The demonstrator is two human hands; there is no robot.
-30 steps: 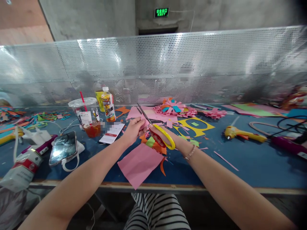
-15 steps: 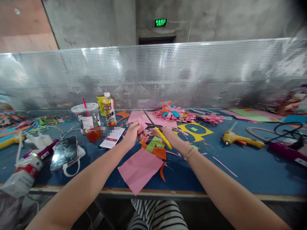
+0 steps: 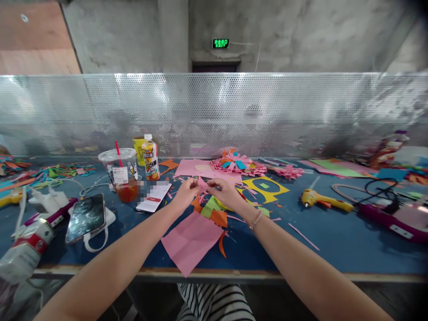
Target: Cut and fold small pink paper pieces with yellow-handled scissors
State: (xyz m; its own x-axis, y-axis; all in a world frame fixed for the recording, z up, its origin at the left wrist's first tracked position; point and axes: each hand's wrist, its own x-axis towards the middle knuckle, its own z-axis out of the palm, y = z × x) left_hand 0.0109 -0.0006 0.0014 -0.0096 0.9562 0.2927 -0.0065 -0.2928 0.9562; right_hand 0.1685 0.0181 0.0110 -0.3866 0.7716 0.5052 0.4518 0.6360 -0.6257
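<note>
Between my two hands is a small folded piece of pink paper. My left hand pinches its left side, and the fingers of my right hand are closed on its right side. The yellow handle of the scissors shows on the table under my right hand; the blades are hidden. Below my hands lie green paper scraps and orange scraps. A square pink sheet rests flat near the table's front edge.
Left of my hands stand a drink cup, a bottle and a phone. Behind are pink paper flowers and a cut yellow sheet. A glue gun lies to the right. Perforated metal panels close off the back.
My right hand has let go of the scissors, which now lie on the table, and has taken hold of the pink paper beside my left hand. The camera view has shifted slightly.
</note>
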